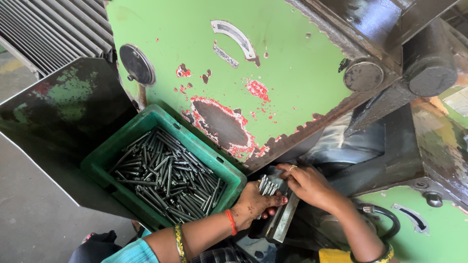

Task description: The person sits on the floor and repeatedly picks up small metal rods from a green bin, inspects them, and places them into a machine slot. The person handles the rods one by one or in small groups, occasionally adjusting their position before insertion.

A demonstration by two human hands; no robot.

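Single head view, steeply downward, close above hands [280, 192] beside green machine [234, 73].

Your left hand [253, 202] sits just right of the crate [122, 151], touching its near right corner, with a bundle of metal pins [267, 185] in its grip. Your right hand [307, 185] lies immediately right of that bundle, fingers on it. Both hands rest over the metal guide block [282, 224] at the machine's mouth. More loose pins [165, 175] fill the crate. The machine housing [234, 73] rises behind crate and hands. A sloped metal panel [53, 126] stands left of the crate.
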